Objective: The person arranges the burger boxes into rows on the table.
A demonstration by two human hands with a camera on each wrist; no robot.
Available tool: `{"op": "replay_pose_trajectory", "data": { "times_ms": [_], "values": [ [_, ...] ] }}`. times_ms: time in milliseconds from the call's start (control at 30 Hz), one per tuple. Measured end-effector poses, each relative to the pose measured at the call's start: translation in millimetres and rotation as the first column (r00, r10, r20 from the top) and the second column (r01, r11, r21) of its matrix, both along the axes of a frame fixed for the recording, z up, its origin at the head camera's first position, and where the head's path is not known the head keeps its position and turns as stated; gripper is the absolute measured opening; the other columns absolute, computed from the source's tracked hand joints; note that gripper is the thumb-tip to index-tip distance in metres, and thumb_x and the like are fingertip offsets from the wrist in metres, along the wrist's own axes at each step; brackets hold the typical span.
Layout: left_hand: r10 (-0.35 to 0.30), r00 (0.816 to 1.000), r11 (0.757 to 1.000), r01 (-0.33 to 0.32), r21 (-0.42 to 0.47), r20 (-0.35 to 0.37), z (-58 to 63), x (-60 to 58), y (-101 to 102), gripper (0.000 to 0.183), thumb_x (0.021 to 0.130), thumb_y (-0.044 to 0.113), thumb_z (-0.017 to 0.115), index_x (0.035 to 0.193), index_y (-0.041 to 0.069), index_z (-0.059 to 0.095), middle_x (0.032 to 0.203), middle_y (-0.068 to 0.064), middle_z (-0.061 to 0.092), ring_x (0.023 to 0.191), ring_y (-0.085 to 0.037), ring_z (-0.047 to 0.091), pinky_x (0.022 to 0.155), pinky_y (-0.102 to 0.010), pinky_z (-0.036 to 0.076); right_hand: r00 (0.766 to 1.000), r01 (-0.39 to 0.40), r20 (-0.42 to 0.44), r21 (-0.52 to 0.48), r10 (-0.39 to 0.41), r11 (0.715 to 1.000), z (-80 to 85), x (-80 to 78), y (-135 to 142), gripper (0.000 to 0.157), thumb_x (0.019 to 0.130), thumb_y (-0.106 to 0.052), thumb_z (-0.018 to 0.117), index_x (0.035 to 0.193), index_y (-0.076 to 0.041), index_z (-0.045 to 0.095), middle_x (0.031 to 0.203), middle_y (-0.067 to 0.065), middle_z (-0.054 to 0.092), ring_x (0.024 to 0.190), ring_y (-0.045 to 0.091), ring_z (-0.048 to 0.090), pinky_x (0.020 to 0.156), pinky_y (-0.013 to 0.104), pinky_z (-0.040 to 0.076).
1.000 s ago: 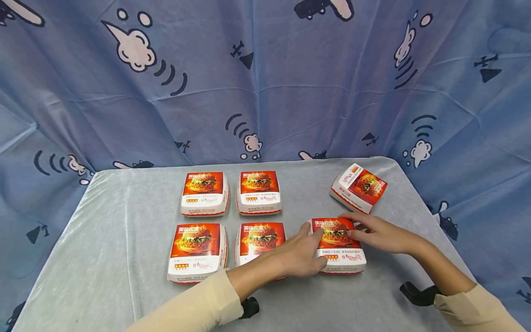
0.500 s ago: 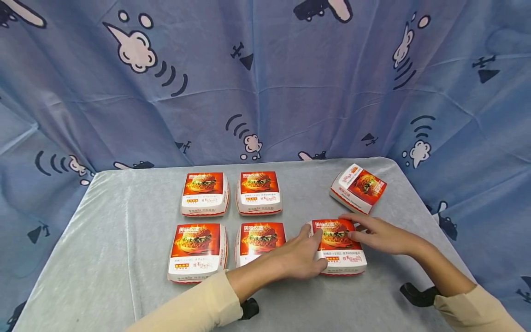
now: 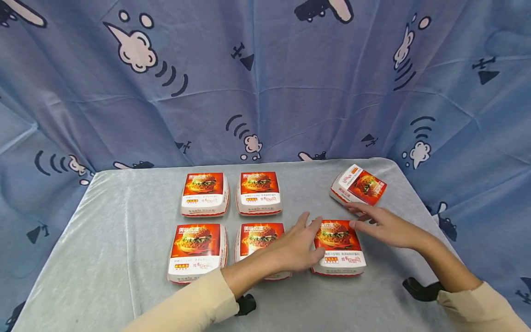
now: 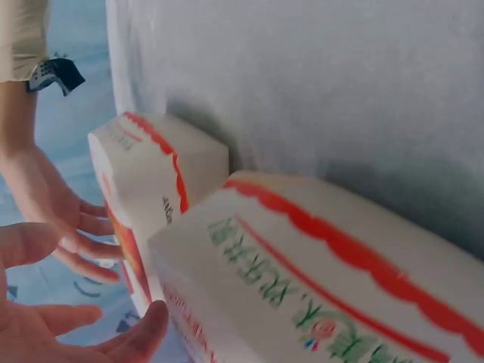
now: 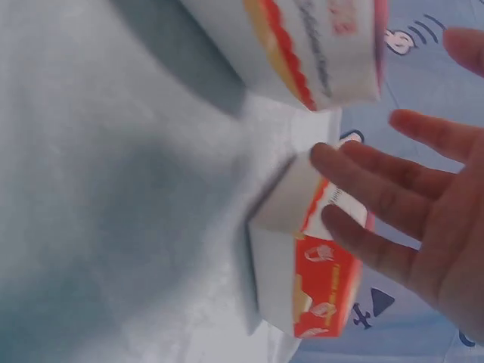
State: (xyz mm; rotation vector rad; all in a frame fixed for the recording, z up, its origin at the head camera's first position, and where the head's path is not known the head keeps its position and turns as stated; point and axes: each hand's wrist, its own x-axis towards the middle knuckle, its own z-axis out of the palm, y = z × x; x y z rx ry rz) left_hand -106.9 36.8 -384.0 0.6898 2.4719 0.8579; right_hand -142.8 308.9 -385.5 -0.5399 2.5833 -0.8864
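Burger boxes, white with a red burger picture on the lid, stand on the grey-clothed table. My left hand (image 3: 297, 246), fingers spread, hovers over the gap between the front middle box (image 3: 263, 235) and the front right box (image 3: 338, 256), hiding part of the middle one. On the far side of the front right box is my right hand (image 3: 387, 226), its fingers extended and holding nothing. Its fingertips overlap the near corner of a turned box (image 3: 365, 184) at the back right; contact cannot be told. The right wrist view shows this turned box (image 5: 302, 249) beyond the spread fingers.
More burger boxes stand upright in rows: one at front left (image 3: 197, 251), one at back left (image 3: 204, 193) and one at back middle (image 3: 259, 192). A blue patterned curtain (image 3: 290, 92) hangs behind the table (image 3: 103, 240). Black straps (image 3: 421, 290) circle both wrists.
Both hands have let go of the front right box. The left has lifted slightly away; the right has shifted toward the turned box. The boxes stay nearly where they were.
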Motion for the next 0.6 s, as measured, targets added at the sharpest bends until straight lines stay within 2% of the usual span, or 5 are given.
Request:
{"op": "replay_pose_trajectory", "data": {
  "times_ms": [100,167,333,467,600],
  "values": [
    [0.008,0.999,0.998,-0.006,0.070,-0.031,2.5,-7.3,-1.7,0.066,0.097,0.030,0.057,0.156,0.015,0.034,0.162,-0.014,0.024,0.139,-0.029,0.041,0.109,-0.043,0.040,0.996,0.040,-0.084,-0.006,-0.040,0.999,8.1,-6.2,2.4,0.051,0.100,-0.026,0.060,0.142,-0.001,0.049,0.132,0.024,0.058,0.108,0.034,0.061,0.081,0.040,0.056],
    [0.022,0.999,0.994,-0.018,0.110,-0.043,3.9,-11.7,-3.3,0.065,0.097,0.029,0.057,0.156,0.016,0.034,0.162,-0.013,0.024,0.139,-0.030,0.041,0.109,-0.045,0.039,0.988,0.073,-0.139,-0.012,-0.074,0.997,12.4,-11.1,3.8,0.048,0.100,-0.024,0.059,0.142,-0.001,0.049,0.131,0.023,0.058,0.107,0.034,0.061,0.082,0.040,0.055],
    [0.080,0.992,0.979,-0.060,0.195,-0.099,5.8,-24.1,-6.3,0.063,0.097,0.026,0.057,0.155,0.016,0.035,0.161,-0.016,0.025,0.141,-0.032,0.039,0.110,-0.047,0.038,0.946,0.203,-0.252,-0.031,-0.204,0.979,14.0,-25.5,10.6,0.057,0.102,-0.025,0.055,0.149,0.003,0.037,0.142,0.031,0.043,0.121,0.047,0.046,0.093,0.067,0.042],
    [0.126,0.984,0.969,-0.095,0.228,-0.125,6.0,-34.7,-7.7,0.063,0.096,0.025,0.058,0.155,0.015,0.036,0.160,-0.016,0.027,0.141,-0.032,0.038,0.111,-0.048,0.037,0.922,0.295,-0.259,-0.017,-0.289,0.955,9.8,-39.8,18.1,0.068,0.102,-0.029,0.050,0.154,0.004,0.022,0.152,0.037,0.024,0.133,0.055,0.029,0.098,0.077,0.028],
    [0.153,0.982,0.967,-0.125,0.223,-0.111,5.1,-44.1,-9.3,0.063,0.097,0.026,0.060,0.155,0.017,0.036,0.159,-0.014,0.028,0.141,-0.031,0.039,0.111,-0.047,0.037,0.926,0.330,-0.206,0.033,-0.316,0.944,4.6,-53.3,25.4,0.074,0.103,-0.032,0.048,0.154,0.009,0.012,0.153,0.040,0.017,0.136,0.059,0.021,0.100,0.077,0.025]
  ]
}}
